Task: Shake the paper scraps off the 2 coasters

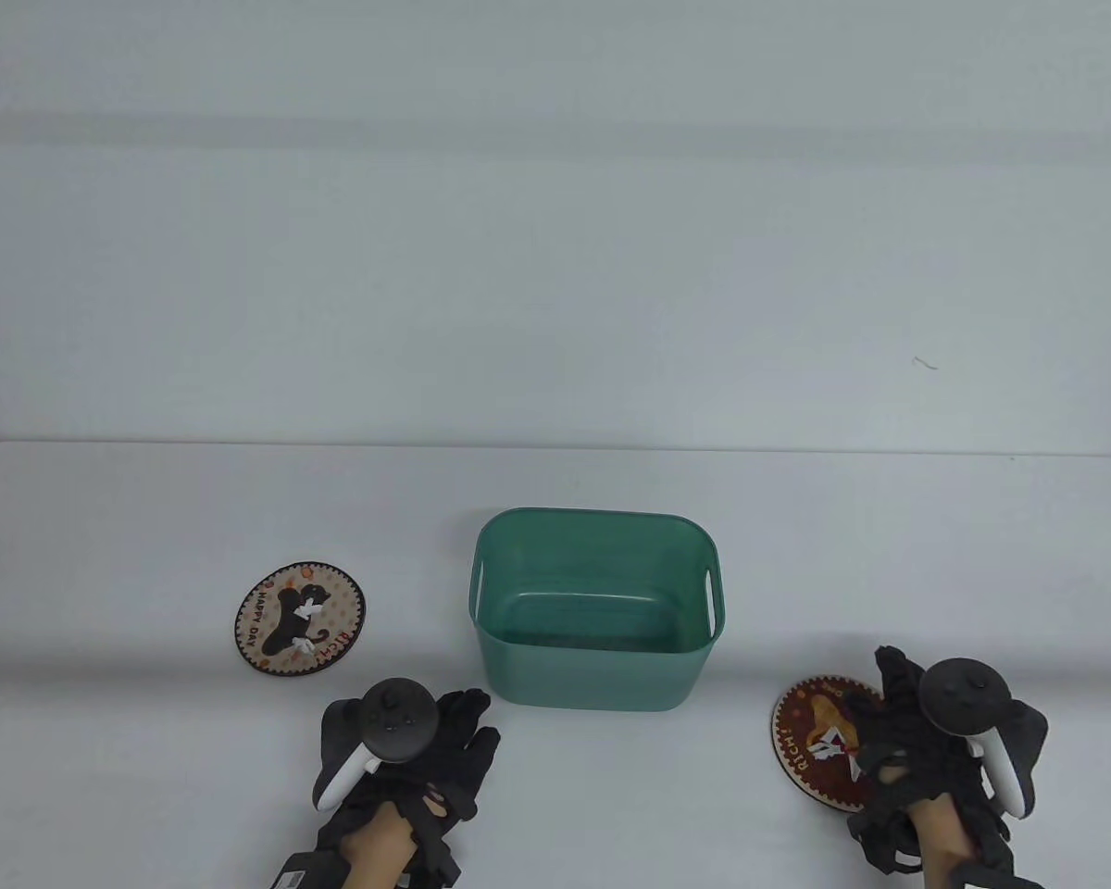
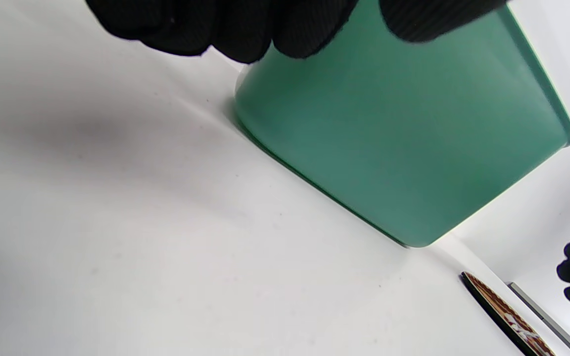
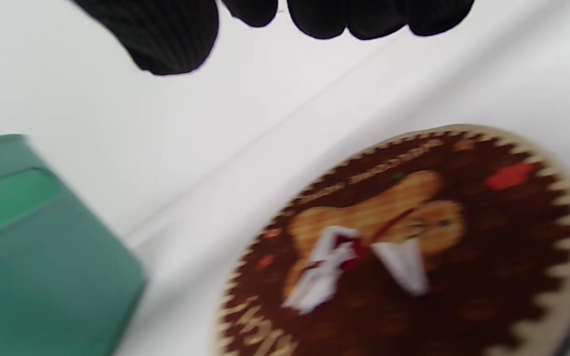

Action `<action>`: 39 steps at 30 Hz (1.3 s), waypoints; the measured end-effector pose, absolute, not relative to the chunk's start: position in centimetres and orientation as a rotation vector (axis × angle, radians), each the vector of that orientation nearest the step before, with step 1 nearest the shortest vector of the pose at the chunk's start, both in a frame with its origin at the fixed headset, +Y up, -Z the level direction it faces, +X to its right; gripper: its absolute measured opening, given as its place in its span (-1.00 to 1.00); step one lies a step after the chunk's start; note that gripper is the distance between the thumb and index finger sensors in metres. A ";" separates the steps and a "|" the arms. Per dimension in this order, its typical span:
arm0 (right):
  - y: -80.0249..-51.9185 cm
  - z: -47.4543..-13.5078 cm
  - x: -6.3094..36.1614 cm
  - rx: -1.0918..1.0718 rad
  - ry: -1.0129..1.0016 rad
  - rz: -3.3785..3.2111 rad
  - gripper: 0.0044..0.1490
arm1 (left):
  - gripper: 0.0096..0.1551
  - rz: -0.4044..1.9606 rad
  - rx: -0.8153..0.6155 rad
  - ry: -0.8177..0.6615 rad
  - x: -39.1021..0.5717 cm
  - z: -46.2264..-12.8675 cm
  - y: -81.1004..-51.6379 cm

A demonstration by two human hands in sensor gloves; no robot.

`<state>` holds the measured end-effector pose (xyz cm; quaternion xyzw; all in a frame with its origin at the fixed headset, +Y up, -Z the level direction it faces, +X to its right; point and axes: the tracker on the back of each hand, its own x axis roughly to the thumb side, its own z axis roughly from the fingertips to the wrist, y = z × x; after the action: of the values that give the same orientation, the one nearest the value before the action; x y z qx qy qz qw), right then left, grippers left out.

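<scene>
The left coaster (image 1: pixel 300 619), round with a black dog picture, lies flat on the table with white paper scraps (image 1: pixel 307 611) on it. The right coaster (image 1: pixel 810 741) (image 3: pixel 488 277), brown with a tan dog, also lies flat and carries white scraps (image 1: pixel 831 744) (image 3: pixel 324 272). My right hand (image 1: pixel 880 718) hovers over its right part with fingers (image 3: pixel 344 17) loosely spread, holding nothing. My left hand (image 1: pixel 472 732) lies empty near the bin's front left corner, its fingers (image 2: pixel 245 29) relaxed. The left coaster sits apart, up and to the left of that hand.
A green plastic bin (image 1: pixel 602 516) (image 2: pixel 394 143) (image 3: pixel 27 257) stands between the two coasters, with nothing visible inside it. The white table's far edge runs just behind the bin. The right coaster's edge (image 2: pixel 507 321) shows in the left wrist view.
</scene>
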<state>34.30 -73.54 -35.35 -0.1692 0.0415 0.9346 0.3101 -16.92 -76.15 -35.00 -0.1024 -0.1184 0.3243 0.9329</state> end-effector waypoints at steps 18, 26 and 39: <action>-78.0 -36.7 35.6 -0.772 0.355 2.652 -0.08 | -0.27 0.706 -0.222 -0.225 -17.7 -35.2 -76.1; -77.6 -36.1 37.0 -0.858 0.232 2.261 -0.07 | -0.28 0.705 -0.231 -0.227 -17.7 -35.0 -76.1; -78.2 -34.5 39.0 -0.783 0.255 1.764 -0.49 | -0.28 0.757 -0.215 -0.219 -18.2 -34.7 -75.8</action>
<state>39.03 -78.23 -34.53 -0.3326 0.1085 0.7493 0.5623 -18.17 -75.75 -34.71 -0.1043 -0.1065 0.3683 0.9177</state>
